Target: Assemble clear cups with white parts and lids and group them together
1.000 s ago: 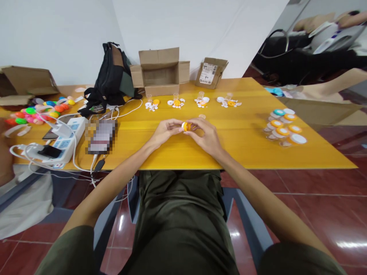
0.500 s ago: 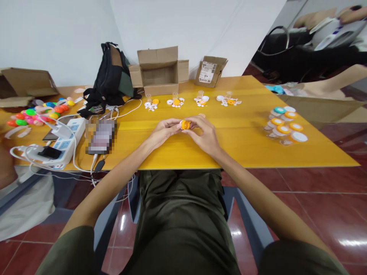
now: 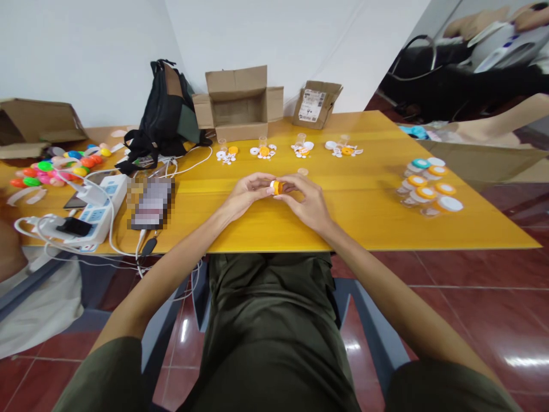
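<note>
Both my hands meet over the middle of the yellow table (image 3: 266, 229). My left hand (image 3: 247, 193) and my right hand (image 3: 307, 200) pinch a small orange and white round part (image 3: 278, 187) between their fingertips, just above the tabletop. A small clear cap (image 3: 302, 171) lies just beyond my right hand. Further back, a row of little piles of white and orange parts (image 3: 300, 150) with small clear cups runs across the table.
Finished round pieces with orange, teal and white lids (image 3: 429, 191) sit at the right. An open cardboard box (image 3: 238, 106), a parcel (image 3: 316, 105) and a black backpack (image 3: 165, 117) stand at the back. A power strip with cables (image 3: 94, 212), a phone and coloured discs (image 3: 55, 166) fill the left.
My fingers have turned the small orange part slightly between them; its white edge shows again. Both hands stay in the same place.
</note>
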`<state>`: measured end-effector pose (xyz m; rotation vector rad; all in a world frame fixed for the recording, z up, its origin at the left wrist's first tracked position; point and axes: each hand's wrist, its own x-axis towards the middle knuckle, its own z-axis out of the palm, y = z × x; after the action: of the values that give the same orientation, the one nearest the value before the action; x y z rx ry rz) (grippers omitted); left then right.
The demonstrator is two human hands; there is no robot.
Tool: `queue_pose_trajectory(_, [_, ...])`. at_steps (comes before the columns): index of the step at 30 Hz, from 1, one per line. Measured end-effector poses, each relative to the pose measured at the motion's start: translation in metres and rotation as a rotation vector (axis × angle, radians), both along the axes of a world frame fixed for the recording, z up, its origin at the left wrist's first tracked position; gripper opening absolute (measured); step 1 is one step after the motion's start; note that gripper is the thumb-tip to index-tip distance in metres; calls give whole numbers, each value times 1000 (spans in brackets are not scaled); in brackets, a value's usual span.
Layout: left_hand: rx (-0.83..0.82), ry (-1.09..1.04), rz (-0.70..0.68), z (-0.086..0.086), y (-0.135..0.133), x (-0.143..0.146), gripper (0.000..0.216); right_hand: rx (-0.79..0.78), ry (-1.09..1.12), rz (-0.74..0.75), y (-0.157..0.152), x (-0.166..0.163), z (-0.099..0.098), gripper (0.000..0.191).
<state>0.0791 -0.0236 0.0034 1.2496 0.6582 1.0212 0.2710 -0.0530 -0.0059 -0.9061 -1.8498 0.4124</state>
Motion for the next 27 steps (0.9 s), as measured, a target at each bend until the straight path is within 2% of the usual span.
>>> queue_pose_trajectory(6, [45, 89, 23, -2, 0, 1, 42, -44, -60, 8, 2, 5, 0, 23])
queue_pose_trajectory(15, [137, 274, -5, -5, 0, 1, 45, -65, -143, 134, 5, 13, -4, 26])
queue_pose_trajectory(22, [295, 459, 21, -7, 0, -4, 36, -83, -195, 196, 6, 14, -5, 25])
queue_pose_trajectory(27, [350, 473, 49, -5, 0, -5, 32, -152, -175, 184, 4, 12, 0, 23])
